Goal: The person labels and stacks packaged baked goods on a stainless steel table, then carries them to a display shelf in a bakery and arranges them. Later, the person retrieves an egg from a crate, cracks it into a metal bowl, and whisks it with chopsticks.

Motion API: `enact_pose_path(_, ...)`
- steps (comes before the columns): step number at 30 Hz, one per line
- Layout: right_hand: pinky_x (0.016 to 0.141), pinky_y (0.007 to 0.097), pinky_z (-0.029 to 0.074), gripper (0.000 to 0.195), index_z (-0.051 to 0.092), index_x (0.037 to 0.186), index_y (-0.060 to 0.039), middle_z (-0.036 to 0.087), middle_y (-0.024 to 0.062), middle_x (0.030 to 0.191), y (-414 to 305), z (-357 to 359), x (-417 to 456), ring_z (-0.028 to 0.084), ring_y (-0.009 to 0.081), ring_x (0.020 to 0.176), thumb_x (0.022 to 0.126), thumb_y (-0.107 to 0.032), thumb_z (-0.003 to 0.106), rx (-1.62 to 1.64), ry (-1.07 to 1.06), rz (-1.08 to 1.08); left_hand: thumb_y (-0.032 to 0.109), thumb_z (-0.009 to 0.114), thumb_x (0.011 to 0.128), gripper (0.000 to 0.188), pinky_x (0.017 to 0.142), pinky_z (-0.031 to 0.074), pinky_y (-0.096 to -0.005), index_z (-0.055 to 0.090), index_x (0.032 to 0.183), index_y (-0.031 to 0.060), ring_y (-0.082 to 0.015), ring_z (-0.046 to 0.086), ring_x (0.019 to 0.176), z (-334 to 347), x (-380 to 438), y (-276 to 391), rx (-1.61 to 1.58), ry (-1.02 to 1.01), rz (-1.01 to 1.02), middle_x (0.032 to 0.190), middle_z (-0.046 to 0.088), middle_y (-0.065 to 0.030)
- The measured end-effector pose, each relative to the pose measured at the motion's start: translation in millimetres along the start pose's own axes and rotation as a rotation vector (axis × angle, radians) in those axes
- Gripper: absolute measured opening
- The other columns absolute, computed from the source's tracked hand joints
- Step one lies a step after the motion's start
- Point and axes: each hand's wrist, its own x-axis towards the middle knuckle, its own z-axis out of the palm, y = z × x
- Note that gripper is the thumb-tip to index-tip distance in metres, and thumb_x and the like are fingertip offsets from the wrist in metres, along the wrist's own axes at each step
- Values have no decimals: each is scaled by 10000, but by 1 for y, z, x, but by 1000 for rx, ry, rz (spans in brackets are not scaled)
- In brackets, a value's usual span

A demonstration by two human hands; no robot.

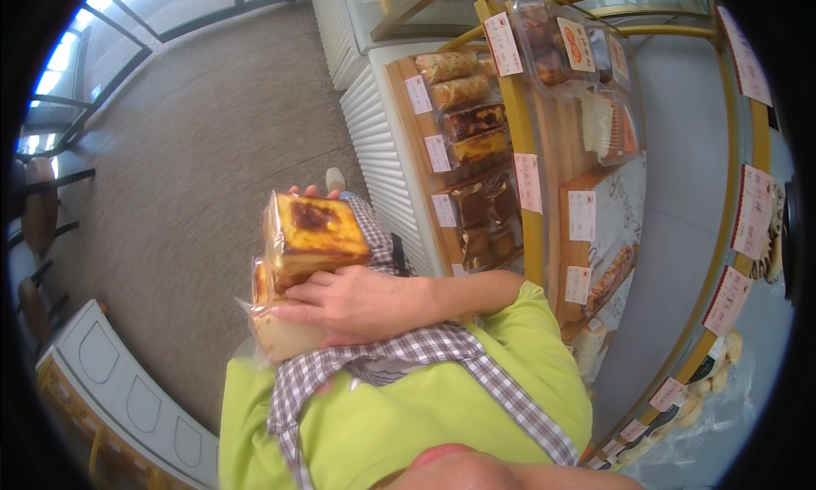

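Observation:
Several wrapped loaves are held against my chest, over a checked apron [440, 356]. Uppermost is a square loaf [322, 225] with a yellow, dark-scorched top in clear film. Below it sit a pale wrapped loaf [287, 334] and another browned loaf [259, 283], partly covered. My right hand [357, 302] comes across from the right and lies over the near side of the loaves, fingers pressed on the wrapping. Of my left hand [312, 191], only fingertips show, curled around the far side of the top loaf; the palm and forearm are hidden.
To the right, a wooden display tray [424, 120] holds packaged rolls [456, 75] and brown pastries [484, 209]. Beyond it stands a gold-framed shelf [529, 235] with price tags and a clear pastry box [548, 44]. A white counter [140, 401] is at lower left, stools [39, 203] at far left.

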Motion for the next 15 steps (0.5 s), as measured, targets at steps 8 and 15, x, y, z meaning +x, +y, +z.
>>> enact_pose_path(8,994,440,343,764,263,1367,-68,337,226,1334,-16,-5,-10,401,366,1184,736,-206,672,4,-158,-17,443,482,889,662,1074,197,-549,200,1401,132,-417,230,1290,5,-3,-8,-179,-264,28,1417,243,-140)
enact_pose_path(15,831,413,453,798,319,1351,-138,429,172,1251,-30,16,-5,489,315,1073,654,-178,704,-178,33,12,445,361,929,494,964,377,-567,422,1258,81,-424,371,1203,21,-1,10,-136,-33,-113,1265,437,-160)
